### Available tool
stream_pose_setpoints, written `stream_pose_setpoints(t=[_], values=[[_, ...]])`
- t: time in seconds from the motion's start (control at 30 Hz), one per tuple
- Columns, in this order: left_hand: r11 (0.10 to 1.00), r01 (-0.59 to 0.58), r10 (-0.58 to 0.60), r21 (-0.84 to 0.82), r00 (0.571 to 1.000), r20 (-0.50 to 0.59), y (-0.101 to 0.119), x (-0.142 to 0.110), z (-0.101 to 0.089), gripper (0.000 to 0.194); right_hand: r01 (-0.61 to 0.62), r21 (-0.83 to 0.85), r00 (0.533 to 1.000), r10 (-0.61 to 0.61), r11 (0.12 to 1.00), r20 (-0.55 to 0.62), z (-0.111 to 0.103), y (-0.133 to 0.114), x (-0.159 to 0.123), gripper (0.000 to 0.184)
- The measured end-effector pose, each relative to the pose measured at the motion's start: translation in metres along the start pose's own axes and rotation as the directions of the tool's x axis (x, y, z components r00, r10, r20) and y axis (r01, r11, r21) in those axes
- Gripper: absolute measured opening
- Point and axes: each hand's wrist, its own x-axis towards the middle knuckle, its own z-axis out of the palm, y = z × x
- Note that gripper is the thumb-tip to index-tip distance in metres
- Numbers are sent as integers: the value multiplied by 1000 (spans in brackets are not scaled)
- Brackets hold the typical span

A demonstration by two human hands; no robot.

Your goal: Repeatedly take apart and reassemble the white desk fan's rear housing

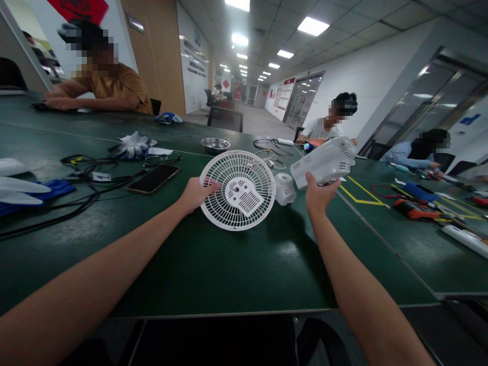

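My left hand (199, 194) is closed on the left rim of a round white fan grille (213, 209), thumb across its slats. The grille is held up over the green table, with a vented panel at its centre facing me. On the right, my right hand (320, 194) grips a long white plastic housing (324, 161) from below, tilted with its vented end up and to the right. Between the two, a smaller white vented plastic part (284, 189) is by the grille's right edge. My right fingers are partly hidden behind the housing.
A metal bowl (215, 145) stands beyond the grille. To the left lie a phone (153, 179), black cables (89, 190) and gloves (133, 146). Yellow tape (362, 202) and an orange-black meter (415, 209) are on the right. Other people sit around the table.
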Motion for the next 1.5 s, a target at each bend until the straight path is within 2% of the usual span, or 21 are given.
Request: stream_pose_setpoints(t=[0.17, 0.3, 0.4, 0.6, 0.87, 1.0, 1.17, 1.5], values=[[1000, 10, -10, -3, 1000, -5, -4, 4, 0, 15, 50, -75, 984, -36, 996, 176, 3, -12, -18, 83], [1000, 17, -17, -16, 1000, -4, -8, 7, 0, 17, 117, -98, 935, -76, 988, 345, 9, -5, -25, 87], [999, 15, -15, -29, 1000, 10, -10, 7, 0, 19, 140, -92, 915, -93, 986, 393, 13, 1, -25, 86], [1000, -1, 1, 16, 1000, 5, -10, 6, -1, 23, 132, -74, 920, -95, 988, 379, 18, 8, -20, 85], [999, 42, -42, -21, 999, 3, -10, 7, -1, 26, 94, -70, 926, -61, 993, 371, 19, 11, -15, 82], [998, 58, -57, -32, 998, 12, -10, 7, -1, 28, 55, -143, 966, -16, 988, 259, 9, 12, -8, 83], [998, 47, -46, -38, 999, 25, -6, 4, -1, 25, -97, -177, 985, 120, 979, 126, 1, 20, 3, 80], [1000, 24, -24, -5, 1000, 10, -9, 6, 0, 23, -71, -181, 983, 100, 981, 153, 2, 22, 3, 76]])
